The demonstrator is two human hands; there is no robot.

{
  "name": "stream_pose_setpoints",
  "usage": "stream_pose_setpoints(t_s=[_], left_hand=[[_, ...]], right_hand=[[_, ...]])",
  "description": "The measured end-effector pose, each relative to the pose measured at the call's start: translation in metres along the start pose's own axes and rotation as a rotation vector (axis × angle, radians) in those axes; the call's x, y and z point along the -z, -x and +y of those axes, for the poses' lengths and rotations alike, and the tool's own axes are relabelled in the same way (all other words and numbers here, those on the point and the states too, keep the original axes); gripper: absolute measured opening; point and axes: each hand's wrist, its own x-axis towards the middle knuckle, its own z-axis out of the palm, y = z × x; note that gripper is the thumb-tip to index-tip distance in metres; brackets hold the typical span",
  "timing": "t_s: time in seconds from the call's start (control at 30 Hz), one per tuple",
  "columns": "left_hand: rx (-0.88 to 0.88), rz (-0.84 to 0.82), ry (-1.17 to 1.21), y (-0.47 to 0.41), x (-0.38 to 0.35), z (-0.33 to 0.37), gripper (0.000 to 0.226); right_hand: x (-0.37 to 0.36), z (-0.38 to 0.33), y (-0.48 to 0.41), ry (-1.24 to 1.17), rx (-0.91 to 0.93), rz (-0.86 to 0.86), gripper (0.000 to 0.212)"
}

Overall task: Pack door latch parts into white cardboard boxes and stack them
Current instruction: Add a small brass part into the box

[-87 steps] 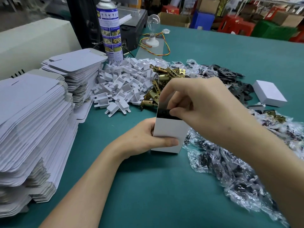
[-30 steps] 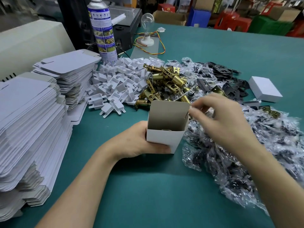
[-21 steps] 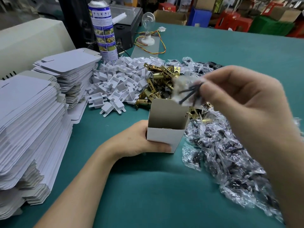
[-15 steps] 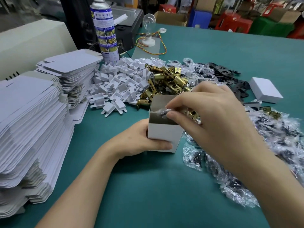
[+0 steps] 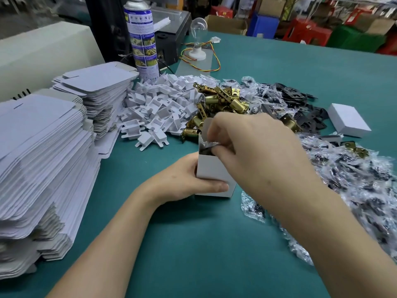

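White cardboard box (image 5: pixel 211 168) stands open-topped on the teal bench (image 5: pixel 193 244), the left grip (image 5: pixel 182 181) still curled round its near wall. Since half a second ago the right grip (image 5: pixel 257 151) has sunk lower over the mouth, pinching a clear plastic bag (image 5: pixel 209 144) that now sits partly inside the box.

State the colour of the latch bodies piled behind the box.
The latch bodies are brassy gold, seen in the head view.

A teal table (image 5: pixel 279 72) fills the front. Behind it stand red stools (image 5: pixel 305 33), a blue bin (image 5: pixel 265 25) and a carton (image 5: pixel 225 24) (all somewhat blurred). A beige machine (image 5: pixel 43 50) is at left.
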Motion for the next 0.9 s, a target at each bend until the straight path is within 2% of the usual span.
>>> stream_pose_setpoints(t_s=[0.13, 0.23, 0.4, 0.53, 0.6, 0.7, 0.73, 0.8, 0.87, 0.9], left_hand=[[-0.009, 0.003, -0.003, 0.001, 0.000, -0.001, 0.027], [-0.014, -0.001, -0.008, 0.000, 0.000, 0.000, 0.031], [-0.008, -0.014, -0.026, -0.001, -0.002, 0.000, 0.021], [-0.041, -0.011, -0.005, -0.001, -0.001, 0.000, 0.029], [-0.051, 0.003, -0.004, 0.000, -0.001, 0.000, 0.032], [-0.069, 0.038, 0.026, 0.004, 0.001, 0.007, 0.033], [-0.085, 0.059, 0.043, 0.005, 0.002, 0.010, 0.030], [-0.124, 0.086, 0.074, 0.007, 0.003, 0.014, 0.037], [-0.150, 0.090, 0.133, 0.010, 0.002, 0.013, 0.069], [-0.157, 0.080, 0.161, 0.011, 0.001, 0.012, 0.077]], right_hand=[[-0.001, 0.003, -0.006, -0.092, 0.011, -0.048, 0.018], [0.004, 0.005, -0.006, -0.121, 0.052, -0.160, 0.019], [0.006, 0.004, -0.001, 0.084, 0.091, -0.350, 0.032], [0.005, 0.006, -0.001, 0.112, 0.144, -0.270, 0.032], [0.006, 0.016, 0.002, -0.026, 0.159, -0.098, 0.028], [-0.002, 0.038, 0.014, -0.366, 0.136, 0.345, 0.015], [-0.008, 0.044, 0.020, -0.461, 0.083, 0.434, 0.013], [-0.025, 0.053, 0.030, -0.641, -0.078, 0.467, 0.012], [-0.044, 0.058, 0.037, -0.825, -0.219, 0.324, 0.014], [-0.051, 0.059, 0.038, -0.927, -0.261, 0.229, 0.015]])
